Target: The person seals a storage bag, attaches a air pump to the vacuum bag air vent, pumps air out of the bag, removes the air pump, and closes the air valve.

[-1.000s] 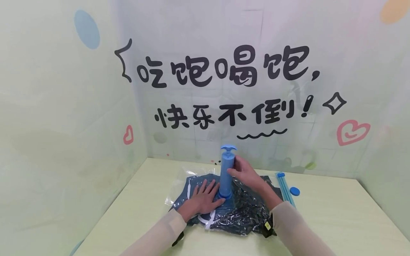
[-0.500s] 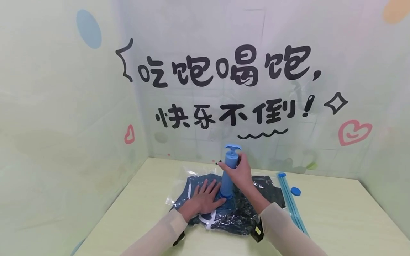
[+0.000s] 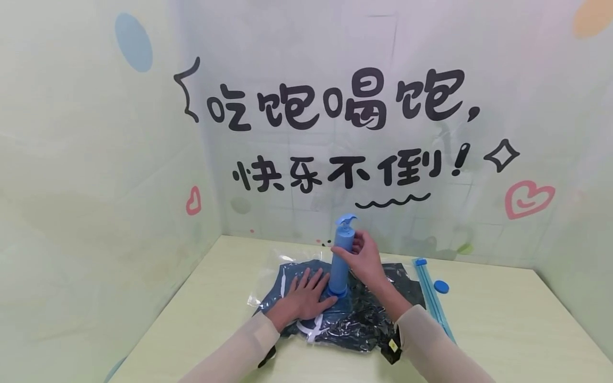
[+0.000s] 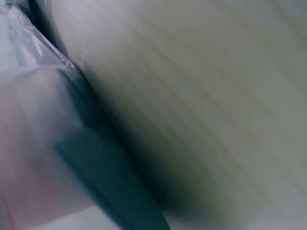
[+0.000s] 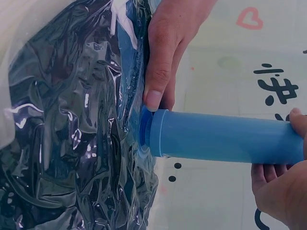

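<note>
A blue hand pump (image 3: 339, 274) with a curved handle (image 3: 346, 219) stands upright in the head view. Its lower end meets the blue valve (image 5: 145, 128) of a clear plastic vacuum bag (image 3: 369, 327) holding dark, crumpled fabric. My right hand (image 3: 367, 260) grips the upper barrel, thumb in front and fingers behind, just below the handle. My left hand (image 3: 304, 298) rests on the bag with fingers spread, its thumb against the valve beside the pump's base. In the left wrist view only a blurred sleeve (image 4: 33, 158), dark strap and table show; the hand is hidden there.
Along the bag's right side runs a blue zip strip (image 3: 433, 298) with a slider (image 3: 421, 261) at its far end. A round blue cap (image 3: 441, 286) lies on the table (image 3: 517, 330) just right of it. Printed walls enclose the table behind and at both sides.
My right hand has turned about the pump, swinging leftward and then partly back. The pump tilted slightly right and its handle is now twisted. My left hand has stayed in place.
</note>
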A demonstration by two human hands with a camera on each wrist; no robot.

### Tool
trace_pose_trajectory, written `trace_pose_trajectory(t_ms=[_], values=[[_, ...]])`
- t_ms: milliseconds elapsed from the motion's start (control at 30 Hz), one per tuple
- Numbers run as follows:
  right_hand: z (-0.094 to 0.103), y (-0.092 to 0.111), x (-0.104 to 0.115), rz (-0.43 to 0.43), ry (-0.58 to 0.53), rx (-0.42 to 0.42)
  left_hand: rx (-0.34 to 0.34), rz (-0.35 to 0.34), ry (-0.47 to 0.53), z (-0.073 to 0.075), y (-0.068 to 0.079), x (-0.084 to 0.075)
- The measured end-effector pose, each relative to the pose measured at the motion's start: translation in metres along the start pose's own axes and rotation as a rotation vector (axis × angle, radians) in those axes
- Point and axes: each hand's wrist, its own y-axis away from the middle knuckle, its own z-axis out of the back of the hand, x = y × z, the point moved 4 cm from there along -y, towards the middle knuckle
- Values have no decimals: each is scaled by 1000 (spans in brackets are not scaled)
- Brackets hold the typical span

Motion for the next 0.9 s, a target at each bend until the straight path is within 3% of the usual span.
trace_pose_trajectory(t_ms=[200,500,900], values=[[0,0,0,26,-78,70,-3,5,5,-1,0,1],[3,-1,2,36,-78,219,-15,7,-2,-1,0,-1],[8,1,3,120,-69,275,-9,8,-3,-1,1,-1]])
